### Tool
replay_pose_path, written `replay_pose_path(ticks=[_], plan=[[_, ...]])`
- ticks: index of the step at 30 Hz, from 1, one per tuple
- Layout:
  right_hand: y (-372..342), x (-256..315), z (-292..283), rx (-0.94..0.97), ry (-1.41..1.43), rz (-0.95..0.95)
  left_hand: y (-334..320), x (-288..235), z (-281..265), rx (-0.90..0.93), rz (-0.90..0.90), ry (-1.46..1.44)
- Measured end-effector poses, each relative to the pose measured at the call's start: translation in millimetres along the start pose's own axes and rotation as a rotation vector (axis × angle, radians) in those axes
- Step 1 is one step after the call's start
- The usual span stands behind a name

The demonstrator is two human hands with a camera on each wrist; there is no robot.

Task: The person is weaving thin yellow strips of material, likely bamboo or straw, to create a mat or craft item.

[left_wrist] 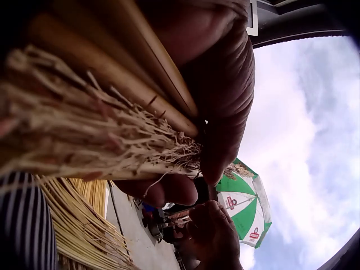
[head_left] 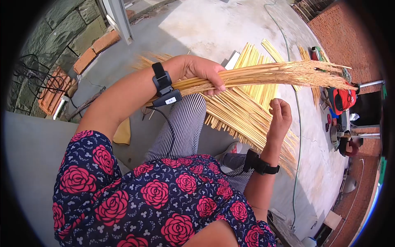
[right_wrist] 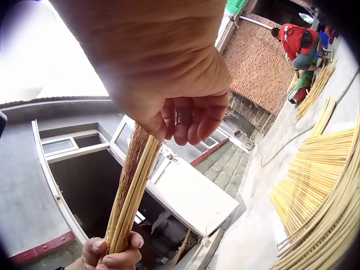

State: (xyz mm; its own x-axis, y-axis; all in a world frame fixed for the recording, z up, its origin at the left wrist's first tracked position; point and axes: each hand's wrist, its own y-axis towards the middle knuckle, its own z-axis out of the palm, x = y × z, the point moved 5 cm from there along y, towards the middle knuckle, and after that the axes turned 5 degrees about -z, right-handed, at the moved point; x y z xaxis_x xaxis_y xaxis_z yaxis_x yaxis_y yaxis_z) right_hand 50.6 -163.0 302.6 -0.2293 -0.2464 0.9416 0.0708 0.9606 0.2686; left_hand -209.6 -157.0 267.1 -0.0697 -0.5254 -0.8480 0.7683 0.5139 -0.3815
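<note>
My left hand [head_left: 203, 74] grips a bundle of long straw-coloured stalks [head_left: 255, 73], whose feathery heads spread to the right in the head view. The left wrist view shows the thumb and fingers of the left hand [left_wrist: 216, 95] wrapped round thick stalks [left_wrist: 101, 73] and frayed husks. Below the bundle in the head view is my right hand [head_left: 280, 119], apart from it, fingers curled and nothing visible in them. From the right wrist, the curled fingers of the right hand [right_wrist: 188, 118] overlap the bundle's [right_wrist: 130, 197] far end, while the left hand [right_wrist: 115, 257] grips its lower part.
Many stalks [head_left: 242, 115] lie spread on the concrete floor [head_left: 321, 156] beyond my knees. A hose [head_left: 299, 144] crosses the floor. Bricks [head_left: 105, 42] and cables lie at the left. A person in red [right_wrist: 298, 42] bends over near a brick wall [right_wrist: 256, 67].
</note>
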Motion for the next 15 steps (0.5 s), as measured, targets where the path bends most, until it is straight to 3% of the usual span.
replay_pose_path(ticks=[3,7,15], plan=[[-10,0,2,0.049,0.188,0.191,21,6,12,0.115,-0.049,-0.066],[-19,-11,5,0.070,0.302,0.343,46,16,25,0.135,-0.135,-0.065],[-20,-29,-17,-0.188,0.176,0.350,70,22,38,0.125,-0.225,0.077]])
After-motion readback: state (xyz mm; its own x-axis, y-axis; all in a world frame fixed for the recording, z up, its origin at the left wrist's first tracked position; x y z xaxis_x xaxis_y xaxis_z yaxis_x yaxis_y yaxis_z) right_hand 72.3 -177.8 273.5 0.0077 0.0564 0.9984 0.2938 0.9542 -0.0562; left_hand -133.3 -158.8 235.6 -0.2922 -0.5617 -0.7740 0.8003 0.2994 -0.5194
